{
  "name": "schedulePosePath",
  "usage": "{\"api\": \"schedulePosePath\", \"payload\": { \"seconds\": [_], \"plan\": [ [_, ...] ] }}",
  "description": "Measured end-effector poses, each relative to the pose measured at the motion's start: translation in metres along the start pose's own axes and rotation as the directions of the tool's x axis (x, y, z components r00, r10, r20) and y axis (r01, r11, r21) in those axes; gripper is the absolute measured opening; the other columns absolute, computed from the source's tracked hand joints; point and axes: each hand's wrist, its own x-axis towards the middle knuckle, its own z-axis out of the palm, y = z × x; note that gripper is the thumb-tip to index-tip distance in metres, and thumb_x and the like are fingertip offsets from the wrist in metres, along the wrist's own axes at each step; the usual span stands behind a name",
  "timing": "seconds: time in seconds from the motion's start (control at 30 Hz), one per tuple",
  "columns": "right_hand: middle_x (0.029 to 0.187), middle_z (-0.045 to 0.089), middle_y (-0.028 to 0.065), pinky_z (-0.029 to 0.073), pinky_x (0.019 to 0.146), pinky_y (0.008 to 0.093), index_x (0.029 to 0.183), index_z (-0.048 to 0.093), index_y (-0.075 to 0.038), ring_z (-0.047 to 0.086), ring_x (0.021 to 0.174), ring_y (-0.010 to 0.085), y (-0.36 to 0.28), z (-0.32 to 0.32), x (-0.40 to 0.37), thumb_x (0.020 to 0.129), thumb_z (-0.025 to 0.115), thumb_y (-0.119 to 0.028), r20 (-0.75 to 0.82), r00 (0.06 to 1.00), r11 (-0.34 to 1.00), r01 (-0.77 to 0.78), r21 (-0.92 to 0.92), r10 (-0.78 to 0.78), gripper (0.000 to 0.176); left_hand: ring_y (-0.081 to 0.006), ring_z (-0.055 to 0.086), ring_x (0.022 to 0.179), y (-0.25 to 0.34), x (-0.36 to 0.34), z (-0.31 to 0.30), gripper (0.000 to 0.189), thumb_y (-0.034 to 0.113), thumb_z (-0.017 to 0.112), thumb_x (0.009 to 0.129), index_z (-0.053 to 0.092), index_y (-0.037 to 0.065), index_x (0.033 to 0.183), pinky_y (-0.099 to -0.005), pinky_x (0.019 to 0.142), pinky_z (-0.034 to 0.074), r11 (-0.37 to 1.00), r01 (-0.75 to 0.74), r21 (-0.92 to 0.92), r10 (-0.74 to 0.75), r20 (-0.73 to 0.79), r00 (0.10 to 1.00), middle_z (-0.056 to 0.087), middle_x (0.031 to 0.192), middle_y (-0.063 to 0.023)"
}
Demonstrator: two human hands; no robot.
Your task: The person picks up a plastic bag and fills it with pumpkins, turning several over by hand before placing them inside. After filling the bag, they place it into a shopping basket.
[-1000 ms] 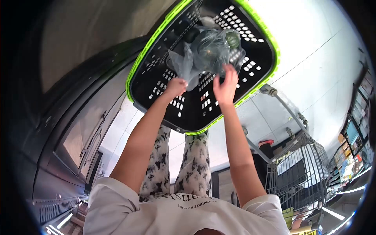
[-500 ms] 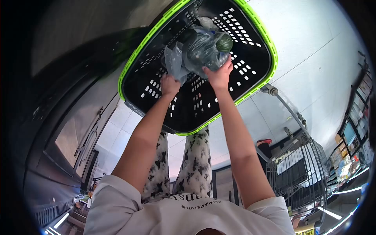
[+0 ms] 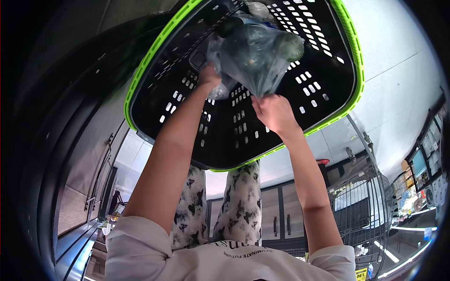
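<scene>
A black basket with a bright green rim (image 3: 356, 61) fills the upper middle of the view. Inside it lies a clear plastic bag (image 3: 255, 51) with dark green round produce showing through. My right hand (image 3: 276, 112) is closed on the bag's gathered end, which stretches taut toward me. On the left, my left hand (image 3: 209, 77) is closed around crumpled plastic beside the bag, its fingertips partly hidden. Another pale wrapped item (image 3: 259, 9) sits at the basket's far end, partly behind the bag.
A wire shopping cart (image 3: 358, 206) stands to the right, beyond my right arm. Dark cabinet doors (image 3: 281, 218) are behind my legs. A dark unit with handles (image 3: 89, 173) runs along the left. Shelves with goods (image 3: 417, 173) line the far right.
My right hand has shifted from the produce's side to the bag's end and pulled it taut. My left hand has moved slightly farther into the basket. The basket appears larger and closer.
</scene>
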Motion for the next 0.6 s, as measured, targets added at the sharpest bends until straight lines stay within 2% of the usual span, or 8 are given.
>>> {"api": "schedulePosePath", "payload": {
  "seconds": [0.03, 0.1, 0.2, 0.23, 0.33, 0.4, 0.5, 0.6],
  "plan": [
    [0.058, 0.059, 0.0135, 0.05, 0.052, 0.0389, 0.056, 0.059, -0.005, 0.061, 0.055, 0.0295, 0.005, -0.004, -0.005, 0.084, 0.058, -0.019, -0.053, 0.996, 0.997, 0.068, -0.024, -0.07, 0.031, -0.0362, 0.053, 0.115, -0.012, 0.009, 0.006, 0.059, 0.02, 0.07, 0.071, 0.053, 0.01, 0.126, -0.0384, 0.096, 0.046, 0.987, -0.032, 0.159, 0.013, 0.117, 0.993, 0.051, 0.128, -0.0229],
    [0.058, 0.059, 0.0141, 0.049, 0.052, 0.0388, 0.056, 0.059, -0.004, 0.061, 0.055, 0.03, 0.015, -0.015, -0.014, 0.083, 0.059, -0.018, -0.087, 0.995, 0.998, 0.049, -0.03, -0.052, 0.03, -0.0351, 0.06, 0.105, -0.044, -0.004, 0.03, 0.029, 0.016, 0.059, 0.076, 0.067, 0.005, 0.102, -0.0405, 0.09, 0.049, 0.981, -0.024, 0.193, -0.002, 0.131, 0.991, 0.062, 0.109, -0.0216],
    [0.058, 0.058, 0.015, 0.05, 0.053, 0.0393, 0.057, 0.059, -0.002, 0.061, 0.056, 0.0313, 0.017, -0.033, -0.011, 0.082, 0.06, -0.016, -0.089, 0.996, 1.0, -0.002, -0.022, 0.0, 0.028, -0.0348, 0.059, 0.106, -0.042, -0.06, 0.019, 0.029, 0.017, 0.053, 0.078, 0.066, 0.003, 0.099, -0.0405, 0.09, 0.049, 0.958, -0.042, 0.283, -0.031, 0.248, 0.968, 0.063, 0.109, -0.0208],
    [0.058, 0.059, 0.0151, 0.05, 0.054, 0.0394, 0.057, 0.059, -0.002, 0.061, 0.056, 0.0316, 0.016, -0.035, -0.009, 0.082, 0.06, -0.016, -0.107, 0.994, 1.0, -0.014, -0.015, 0.012, 0.028, -0.0355, 0.06, 0.104, -0.056, -0.075, 0.019, 0.027, 0.016, 0.052, 0.077, 0.067, 0.003, 0.096, -0.0407, 0.089, 0.049, 0.974, -0.158, 0.161, 0.111, 0.268, 0.957, 0.063, 0.107, -0.0214],
    [0.062, 0.061, 0.0156, 0.052, 0.057, 0.0402, 0.06, 0.06, -0.002, 0.063, 0.061, 0.0325, 0.016, -0.026, -0.007, 0.084, 0.057, -0.02, -0.084, 0.992, 0.995, -0.098, -0.035, 0.095, 0.031, -0.0369, 0.063, 0.095, -0.057, -0.119, 0.022, 0.024, 0.013, 0.052, 0.075, 0.069, 0.005, 0.09, -0.0415, 0.083, 0.051, 0.897, -0.335, 0.287, 0.201, 0.411, 0.889, 0.065, 0.097, -0.0222],
    [0.065, 0.063, 0.0159, 0.052, 0.059, 0.0415, 0.061, 0.061, -0.003, 0.064, 0.064, 0.0331, 0.018, -0.012, -0.008, 0.085, 0.056, -0.023, -0.072, 0.985, 0.985, -0.16, -0.063, 0.155, 0.032, -0.0369, 0.065, 0.084, -0.017, -0.208, -0.043, 0.022, 0.011, 0.052, 0.073, 0.068, 0.003, 0.087, -0.0443, 0.075, 0.051, 0.969, -0.247, -0.016, 0.243, 0.234, 0.941, 0.065, 0.092, -0.0216],
    [0.073, 0.065, 0.0183, 0.052, 0.071, 0.0446, 0.07, 0.064, -0.003, 0.064, 0.075, 0.0366, 0.011, -0.003, -0.001, 0.086, 0.056, -0.027, -0.015, 0.899, 0.899, -0.438, -0.004, 0.438, 0.03, -0.0336, 0.064, 0.074, 0.0, -0.297, -0.099, 0.018, 0.005, 0.054, 0.074, 0.064, -0.002, 0.087, -0.0396, 0.064, 0.05, 0.887, -0.352, -0.301, 0.348, -0.067, 0.935, 0.064, 0.085, -0.021],
    [0.087, 0.064, 0.0209, 0.052, 0.078, 0.0437, 0.084, 0.064, -0.003, 0.063, 0.087, 0.0373, 0.025, 0.017, -0.01, 0.083, 0.059, -0.028, -0.019, 0.863, 0.837, -0.485, 0.254, 0.505, 0.025, -0.0302, 0.063, 0.07, 0.002, -0.368, -0.128, 0.018, 0.001, 0.054, 0.073, 0.062, -0.004, 0.089, -0.0341, 0.06, 0.049, 0.764, -0.459, -0.454, 0.348, -0.31, 0.885, 0.063, 0.082, -0.0198]
  ]
}}
